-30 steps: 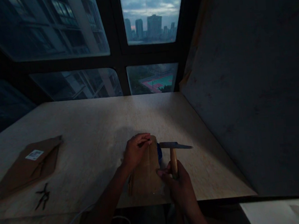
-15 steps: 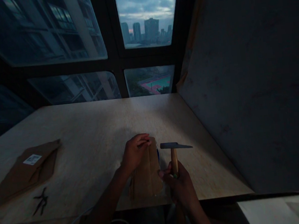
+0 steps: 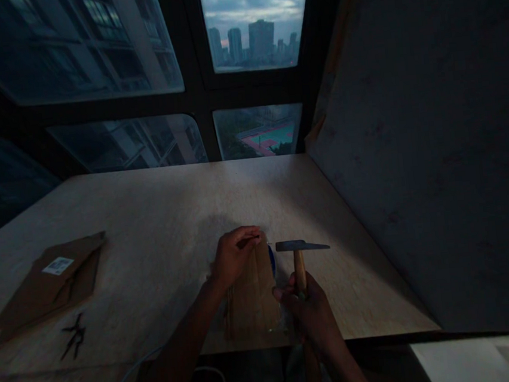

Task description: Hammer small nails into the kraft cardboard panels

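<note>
My right hand [image 3: 311, 311] is wrapped round the wooden handle of a hammer [image 3: 300, 267]. Its dark metal head is raised to the right of a piece of brown cardboard [image 3: 251, 299], and the thumb is close to the cardboard's right edge. My left hand [image 3: 236, 256] rests over the far end of the cardboard. Its thumb and fingers are pinched together there; what is between them is too small and dark to make out. Something blue [image 3: 272, 260] shows at the cardboard's right edge, mostly hidden under it.
Dark pliers [image 3: 73, 336] lie with handles apart on the left of the pale tabletop [image 3: 148, 207]. Behind them are folded brown cardboard pieces [image 3: 39, 296] with a white label. A pale cable [image 3: 136, 366] runs along the front edge. A grey panel [image 3: 436, 167] stands on the right, windows behind.
The view has shifted slightly. Both hands keep about the same pose at the cardboard, and the hammer stays raised beside it. A bit more of the blue thing shows.
</note>
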Demonstrator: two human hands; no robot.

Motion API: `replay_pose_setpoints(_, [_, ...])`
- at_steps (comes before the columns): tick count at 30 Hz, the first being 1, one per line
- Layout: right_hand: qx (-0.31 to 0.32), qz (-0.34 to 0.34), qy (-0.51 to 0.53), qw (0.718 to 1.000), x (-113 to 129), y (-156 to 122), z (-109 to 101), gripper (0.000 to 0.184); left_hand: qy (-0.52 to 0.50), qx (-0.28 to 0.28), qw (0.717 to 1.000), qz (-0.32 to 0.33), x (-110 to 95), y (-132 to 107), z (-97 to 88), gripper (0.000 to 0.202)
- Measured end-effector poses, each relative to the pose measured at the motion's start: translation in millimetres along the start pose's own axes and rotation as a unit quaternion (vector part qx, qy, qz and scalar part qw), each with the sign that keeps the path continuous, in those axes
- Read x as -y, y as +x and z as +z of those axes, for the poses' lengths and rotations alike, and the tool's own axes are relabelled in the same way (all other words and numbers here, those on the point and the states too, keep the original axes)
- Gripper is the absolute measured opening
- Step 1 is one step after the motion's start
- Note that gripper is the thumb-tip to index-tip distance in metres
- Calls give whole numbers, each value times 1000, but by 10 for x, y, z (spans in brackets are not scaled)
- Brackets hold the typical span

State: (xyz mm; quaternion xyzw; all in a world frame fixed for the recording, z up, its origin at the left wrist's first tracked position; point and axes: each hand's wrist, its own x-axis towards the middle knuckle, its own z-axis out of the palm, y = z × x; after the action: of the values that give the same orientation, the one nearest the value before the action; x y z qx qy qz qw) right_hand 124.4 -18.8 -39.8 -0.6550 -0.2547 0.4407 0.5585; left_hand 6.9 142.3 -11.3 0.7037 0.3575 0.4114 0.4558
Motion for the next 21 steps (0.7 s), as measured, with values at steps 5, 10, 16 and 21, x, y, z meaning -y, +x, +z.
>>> replay_pose_setpoints(5, [-4,-14,-9,1000,15,-6,-22,34,16,15,1000,3,-29,1,-6,22])
replay_pose_setpoints(10, [3,-5,-13,1000,8,5,-24,36,2,-7,1000,-13,-17,-5,9,22])
replay_pose_setpoints(16, [-13,0,-13,1000,92,-10,-29,40,-42,-7,998,-38,-27,-11,15,20])
replay_pose_setpoints(21, [-5,20,-12,1000,137,-27,-42,43,-43,-5,999,-33,-6,4,21,17])
